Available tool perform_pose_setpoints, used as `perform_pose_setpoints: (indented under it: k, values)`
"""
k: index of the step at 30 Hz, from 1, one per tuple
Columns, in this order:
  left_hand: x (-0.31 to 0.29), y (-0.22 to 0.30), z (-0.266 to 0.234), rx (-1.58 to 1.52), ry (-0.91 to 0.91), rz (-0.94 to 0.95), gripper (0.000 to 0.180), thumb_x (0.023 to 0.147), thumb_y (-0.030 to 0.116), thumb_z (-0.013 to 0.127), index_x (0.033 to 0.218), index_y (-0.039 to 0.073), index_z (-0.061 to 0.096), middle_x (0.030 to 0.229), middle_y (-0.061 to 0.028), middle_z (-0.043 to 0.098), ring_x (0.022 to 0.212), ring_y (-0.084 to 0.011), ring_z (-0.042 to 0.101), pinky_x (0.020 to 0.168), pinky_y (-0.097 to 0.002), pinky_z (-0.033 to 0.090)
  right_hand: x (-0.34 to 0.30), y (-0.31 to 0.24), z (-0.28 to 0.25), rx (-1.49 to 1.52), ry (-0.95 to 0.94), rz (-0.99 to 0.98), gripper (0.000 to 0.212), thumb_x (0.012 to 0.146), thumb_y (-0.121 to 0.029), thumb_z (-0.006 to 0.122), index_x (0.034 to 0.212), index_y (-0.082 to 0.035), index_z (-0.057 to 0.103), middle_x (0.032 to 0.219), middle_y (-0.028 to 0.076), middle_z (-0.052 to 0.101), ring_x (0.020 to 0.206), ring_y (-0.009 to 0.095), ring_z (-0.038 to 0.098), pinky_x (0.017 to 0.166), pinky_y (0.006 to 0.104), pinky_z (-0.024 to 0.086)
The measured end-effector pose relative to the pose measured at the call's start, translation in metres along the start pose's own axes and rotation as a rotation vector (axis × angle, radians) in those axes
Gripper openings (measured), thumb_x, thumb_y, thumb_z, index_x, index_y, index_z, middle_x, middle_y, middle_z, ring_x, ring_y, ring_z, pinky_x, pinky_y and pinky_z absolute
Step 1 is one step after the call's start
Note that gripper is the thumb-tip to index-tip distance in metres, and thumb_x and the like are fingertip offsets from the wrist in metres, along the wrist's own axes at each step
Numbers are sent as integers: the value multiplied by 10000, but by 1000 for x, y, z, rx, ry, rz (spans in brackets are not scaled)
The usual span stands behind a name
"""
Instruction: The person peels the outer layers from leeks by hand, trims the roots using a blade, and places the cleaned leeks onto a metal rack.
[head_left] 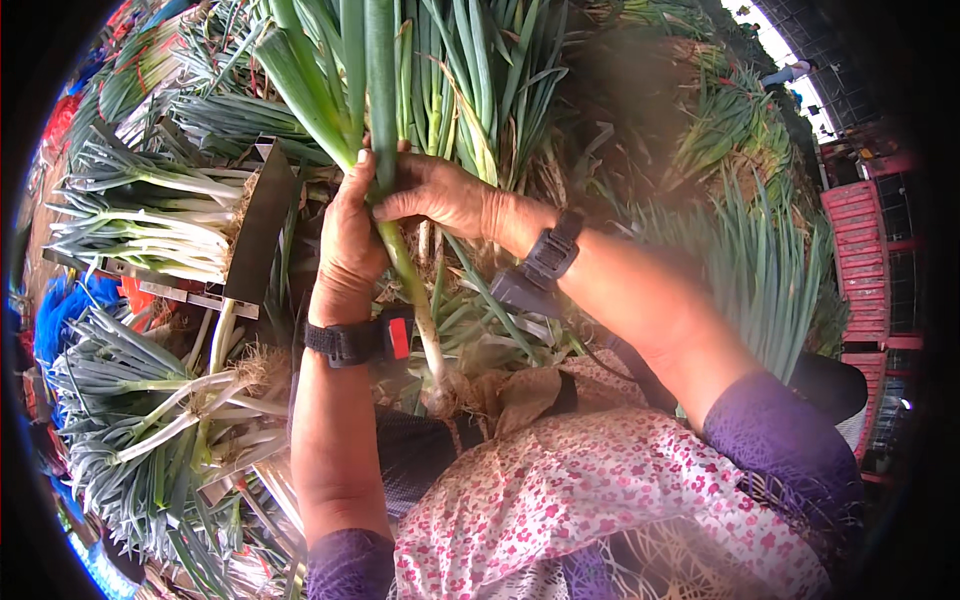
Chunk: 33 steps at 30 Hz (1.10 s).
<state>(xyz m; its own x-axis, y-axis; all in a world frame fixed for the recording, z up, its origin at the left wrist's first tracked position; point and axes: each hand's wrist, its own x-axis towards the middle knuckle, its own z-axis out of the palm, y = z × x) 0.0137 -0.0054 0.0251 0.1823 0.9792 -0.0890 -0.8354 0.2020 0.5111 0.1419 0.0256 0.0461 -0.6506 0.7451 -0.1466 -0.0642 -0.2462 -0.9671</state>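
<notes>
While red crates [862,255] stand far right, both hands' fingers [405,203] pinch a green onion stalk [400,255].

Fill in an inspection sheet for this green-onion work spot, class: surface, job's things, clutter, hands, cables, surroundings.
Surface: the lap, covered by a pink-flowered cloth; no table seen.
Job's things: one long green onion with white stem and roots, held upright over the lap; roots point down.
Clutter: bundles of trimmed green onions stacked at the left, a dark flat metal plate beside them, loose peelings on the lap.
Hands: left hand wrapped around the stem; right hand pinching it from the other side. Each wrist wears a black strap.
Cables: nothing seen.
Surroundings: heaps of untrimmed green onions ahead, red crates at the right.
</notes>
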Motion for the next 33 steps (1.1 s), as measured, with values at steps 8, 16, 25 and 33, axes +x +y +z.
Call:
perform_pose_setpoints:
  k: [8,16,25,33]
  values:
    - [9,-4,-9,137,326,187,270,913,225,504,1125,58,500,931,-88,598,787,-202,577,725,-328,489,-19,6,17,-614,250,-293,242,752,-115,668,968,-44,585,800,30,601,747,119,557,684,277,467]
    - [7,47,-30,190,268,410,348,876,360,565,1090,99,482,695,-11,471,488,-85,403,460,-245,400,-124,140,-47,-580,389,252,128,744,-107,608,737,-53,491,649,55,468,607,169,480,554,342,398]
    - [1,40,-18,-75,6,217,598,887,556,356,1153,39,499,806,-62,519,628,-180,421,620,-316,370,-113,113,-43,-548,270,-10,423,808,-250,649,1092,24,495,1072,147,587,839,250,606,801,360,497]
    - [13,26,-12,-133,33,200,542,907,551,363,1075,58,511,729,-20,485,604,-141,429,557,-270,378,-36,11,5,-542,187,-285,143,823,-95,639,958,-49,654,853,21,638,796,75,569,707,227,479]
